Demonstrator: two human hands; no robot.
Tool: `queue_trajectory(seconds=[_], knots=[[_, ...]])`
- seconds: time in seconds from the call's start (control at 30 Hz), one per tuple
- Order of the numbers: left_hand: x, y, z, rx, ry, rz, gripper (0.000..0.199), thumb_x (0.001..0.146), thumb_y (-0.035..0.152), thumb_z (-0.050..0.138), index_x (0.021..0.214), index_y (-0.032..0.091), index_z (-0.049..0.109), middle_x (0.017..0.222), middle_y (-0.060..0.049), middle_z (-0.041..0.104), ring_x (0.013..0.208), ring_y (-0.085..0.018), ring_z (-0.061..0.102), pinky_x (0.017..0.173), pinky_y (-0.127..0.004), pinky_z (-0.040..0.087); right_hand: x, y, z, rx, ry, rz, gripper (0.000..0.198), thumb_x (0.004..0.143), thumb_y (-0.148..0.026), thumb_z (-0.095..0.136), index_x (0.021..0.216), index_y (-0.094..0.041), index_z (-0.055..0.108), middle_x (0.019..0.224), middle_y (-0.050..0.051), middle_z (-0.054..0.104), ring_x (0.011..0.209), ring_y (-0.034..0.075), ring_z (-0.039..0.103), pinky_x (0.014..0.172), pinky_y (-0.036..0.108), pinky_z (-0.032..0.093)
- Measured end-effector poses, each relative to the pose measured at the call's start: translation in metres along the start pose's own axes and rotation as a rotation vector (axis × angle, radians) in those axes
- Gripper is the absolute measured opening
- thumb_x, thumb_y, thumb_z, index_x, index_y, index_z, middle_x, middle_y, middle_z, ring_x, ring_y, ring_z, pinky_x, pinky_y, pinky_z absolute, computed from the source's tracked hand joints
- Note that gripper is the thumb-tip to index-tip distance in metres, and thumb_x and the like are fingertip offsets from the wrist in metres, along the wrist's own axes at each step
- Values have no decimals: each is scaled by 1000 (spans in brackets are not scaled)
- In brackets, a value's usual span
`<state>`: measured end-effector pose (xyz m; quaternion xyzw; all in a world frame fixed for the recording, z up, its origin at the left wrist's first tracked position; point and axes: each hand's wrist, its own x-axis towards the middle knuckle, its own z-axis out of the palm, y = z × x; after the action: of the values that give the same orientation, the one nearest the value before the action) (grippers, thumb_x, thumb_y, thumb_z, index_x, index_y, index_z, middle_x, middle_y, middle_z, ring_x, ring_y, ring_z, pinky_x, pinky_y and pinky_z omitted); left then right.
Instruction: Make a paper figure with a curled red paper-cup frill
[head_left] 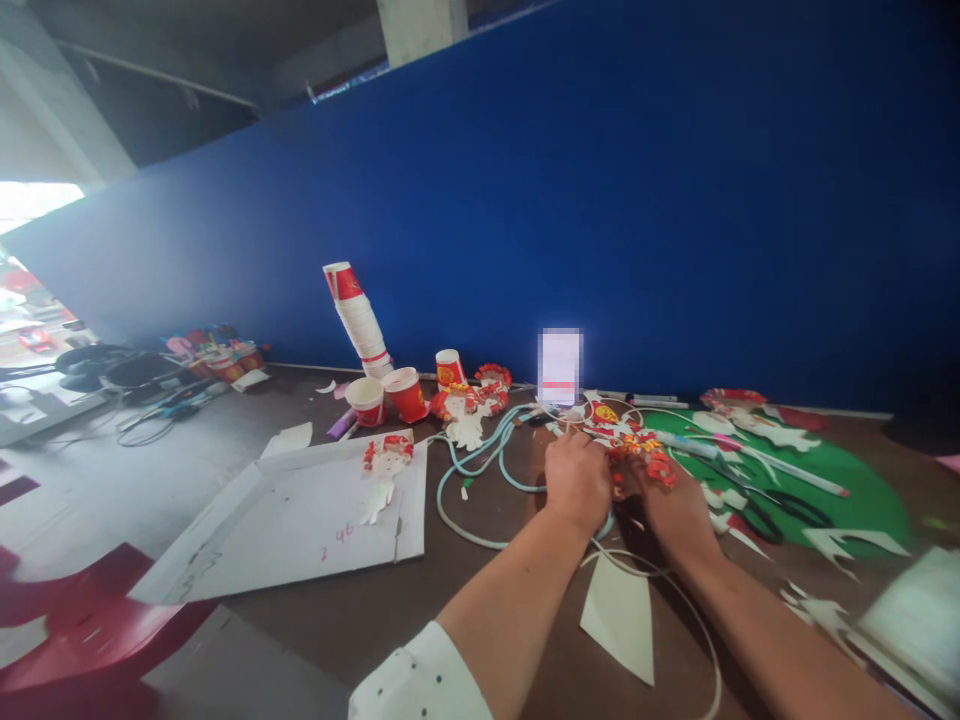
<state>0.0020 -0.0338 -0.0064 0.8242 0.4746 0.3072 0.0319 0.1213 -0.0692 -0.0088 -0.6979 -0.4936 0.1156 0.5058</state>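
Both hands are together at the middle right of the table over a cut red-and-white paper cup [641, 445] with curled strips. My left hand [579, 480] is closed at its left side, fingertips mostly hidden behind the knuckles. My right hand [675, 502] grips its right side, close to the red curls. Beyond my left hand stands a bright, blurred-out upright rectangle [560, 365]. Pale blue and white cables [469, 540] loop beside my left wrist. Below the hands lies a white paper piece [622, 615].
Scissors [765, 510], pens and paper scraps lie on a green round sheet [862, 490] at right. Leftward are a leaning cup stack [360, 320], loose cups [405, 393], and a white board [300, 530] bearing a paper figure [386, 465]. A blue partition [600, 200] rises behind.
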Motion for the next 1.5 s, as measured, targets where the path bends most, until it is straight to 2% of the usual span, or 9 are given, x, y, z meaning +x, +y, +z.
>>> queue_trajectory(seconds=[0.13, 0.27, 0.4, 0.5, 0.67, 0.87, 1.07, 1.27, 1.5], knots=[[2, -3, 2, -86, 26, -67, 13, 84, 23, 52, 80, 20, 64, 89, -3, 65, 90, -19, 55, 82, -31, 44, 1, -5, -2, 29, -45, 113, 18, 68, -37, 49, 69, -21, 58, 74, 10, 67, 72, 25, 60, 68, 36, 46], [6, -8, 6, -266, 47, -174, 6, 80, 24, 61, 81, 22, 66, 87, 0, 65, 90, -16, 57, 82, -27, 45, 1, -3, 0, 36, -38, 92, 18, 68, -38, 48, 66, -21, 55, 70, 10, 65, 69, 25, 59, 67, 37, 46], [9, -10, 7, -376, 20, -301, 14, 79, 28, 64, 91, 23, 69, 93, 0, 67, 91, -15, 58, 83, -26, 47, 1, 6, 5, 55, -5, 46, 21, 70, -40, 47, 69, -21, 56, 71, 10, 66, 70, 25, 59, 69, 38, 46], [8, -11, 7, -375, 3, -258, 18, 82, 29, 61, 96, 24, 71, 95, -1, 68, 94, -15, 58, 86, -26, 46, 1, 7, 6, 86, -10, 55, 22, 70, -41, 48, 71, -21, 57, 75, 11, 67, 73, 25, 61, 72, 38, 47], [7, -11, 7, -293, 40, -171, 16, 82, 27, 59, 91, 25, 72, 93, 0, 68, 93, -16, 58, 87, -26, 45, -1, -1, 2, 100, -22, 45, 21, 69, -39, 48, 69, -20, 57, 73, 11, 67, 71, 25, 60, 71, 39, 47], [6, -5, 4, -250, 57, -203, 13, 79, 21, 60, 84, 24, 71, 91, -1, 67, 94, -17, 57, 88, -29, 45, -4, 0, 3, 147, -65, 64, 31, 72, -45, 51, 79, -17, 63, 75, 9, 67, 71, 24, 59, 66, 36, 46], [4, 0, 0, -199, 47, -219, 9, 78, 22, 61, 81, 23, 69, 90, -2, 66, 92, -18, 56, 85, -30, 45, -6, 2, 4, 157, -59, 47, 30, 73, -46, 50, 73, -19, 61, 68, 6, 65, 65, 21, 57, 60, 32, 44], [2, 1, -3, -56, 2, -102, 11, 80, 27, 58, 79, 22, 68, 91, -3, 65, 93, -22, 54, 84, -35, 42, -5, -3, 0, 140, -43, 63, 29, 72, -44, 49, 76, -19, 62, 71, 7, 66, 69, 23, 58, 64, 35, 45], [-1, 1, -2, 18, 5, 9, 18, 84, 30, 53, 78, 22, 68, 90, -5, 63, 92, -22, 52, 80, -35, 39, -7, -8, -3, 161, -52, 76, 33, 71, -45, 50, 80, -17, 64, 74, 9, 67, 69, 24, 58, 62, 34, 44]])
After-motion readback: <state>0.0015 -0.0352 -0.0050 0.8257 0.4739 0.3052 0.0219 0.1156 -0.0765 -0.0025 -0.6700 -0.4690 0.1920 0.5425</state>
